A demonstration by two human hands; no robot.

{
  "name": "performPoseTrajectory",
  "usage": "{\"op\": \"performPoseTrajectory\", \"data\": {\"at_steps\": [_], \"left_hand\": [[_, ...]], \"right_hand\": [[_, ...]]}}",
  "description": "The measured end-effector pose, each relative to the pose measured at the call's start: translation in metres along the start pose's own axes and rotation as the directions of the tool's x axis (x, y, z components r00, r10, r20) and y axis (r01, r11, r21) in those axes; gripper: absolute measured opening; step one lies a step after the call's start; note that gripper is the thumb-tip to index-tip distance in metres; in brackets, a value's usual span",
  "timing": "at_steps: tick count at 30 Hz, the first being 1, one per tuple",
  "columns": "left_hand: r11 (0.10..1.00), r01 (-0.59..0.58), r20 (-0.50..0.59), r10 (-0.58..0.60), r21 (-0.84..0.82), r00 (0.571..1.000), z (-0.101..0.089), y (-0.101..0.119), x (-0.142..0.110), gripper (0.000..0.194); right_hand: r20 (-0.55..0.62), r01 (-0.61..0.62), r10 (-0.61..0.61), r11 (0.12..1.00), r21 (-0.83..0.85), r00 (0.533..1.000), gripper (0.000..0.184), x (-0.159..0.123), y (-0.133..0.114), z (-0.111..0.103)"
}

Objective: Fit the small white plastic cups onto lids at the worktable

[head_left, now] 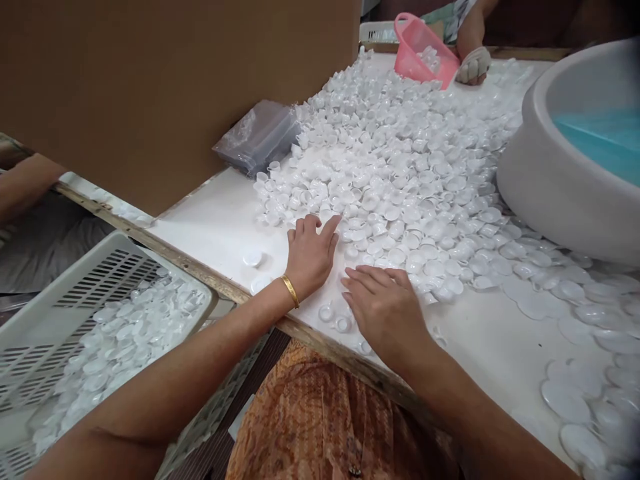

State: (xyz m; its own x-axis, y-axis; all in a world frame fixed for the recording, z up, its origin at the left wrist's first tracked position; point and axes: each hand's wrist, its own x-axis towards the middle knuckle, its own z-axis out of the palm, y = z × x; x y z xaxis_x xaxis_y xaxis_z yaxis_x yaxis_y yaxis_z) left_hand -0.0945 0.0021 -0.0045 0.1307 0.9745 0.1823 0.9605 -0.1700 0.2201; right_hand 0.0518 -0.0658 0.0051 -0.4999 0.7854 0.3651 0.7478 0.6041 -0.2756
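The left hand (311, 257) is open, fingers spread at the near edge of the white plastic pieces (380, 167), which spread from 12 to 3 o'clock of the hands. The right hand (387, 310) is open too, fingers slightly bent, just beside them. Whether either palm covers a piece, I cannot tell. A pink scoop (417, 50) lies at 1 o'clock near a co-worker's gloved hand (473, 67), a bagged packet (263, 137) at 11, a crate (117, 243) at 8.
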Motion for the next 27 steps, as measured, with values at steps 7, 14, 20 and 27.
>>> {"op": "performPoseTrajectory", "data": {"at_steps": [7, 14, 20, 27], "left_hand": [[0.992, -0.098, 0.026, 0.097, 0.079, 0.995, 0.010, 0.005, 0.000, 0.046], [0.986, -0.152, 0.067, 0.148, 0.066, 0.987, 0.016, 0.001, 0.003, 0.046], [0.977, -0.190, 0.008, 0.190, 0.094, 0.982, 0.021, 0.012, 0.010, 0.046], [0.984, -0.167, -0.022, 0.169, 0.058, 0.985, 0.023, 0.022, 0.010, 0.047]], "right_hand": [[0.023, -0.184, 0.183, 0.972, 0.143, 0.983, 0.020, -0.012, 0.008, -0.013], [0.008, -0.290, 0.294, 0.934, 0.207, 0.956, 0.022, -0.008, 0.013, -0.016], [-0.050, -0.297, 0.317, 0.925, 0.239, 0.947, 0.022, 0.000, 0.009, -0.013], [-0.147, -0.302, 0.328, 0.937, 0.176, 0.933, 0.021, -0.014, 0.035, -0.013]]}}
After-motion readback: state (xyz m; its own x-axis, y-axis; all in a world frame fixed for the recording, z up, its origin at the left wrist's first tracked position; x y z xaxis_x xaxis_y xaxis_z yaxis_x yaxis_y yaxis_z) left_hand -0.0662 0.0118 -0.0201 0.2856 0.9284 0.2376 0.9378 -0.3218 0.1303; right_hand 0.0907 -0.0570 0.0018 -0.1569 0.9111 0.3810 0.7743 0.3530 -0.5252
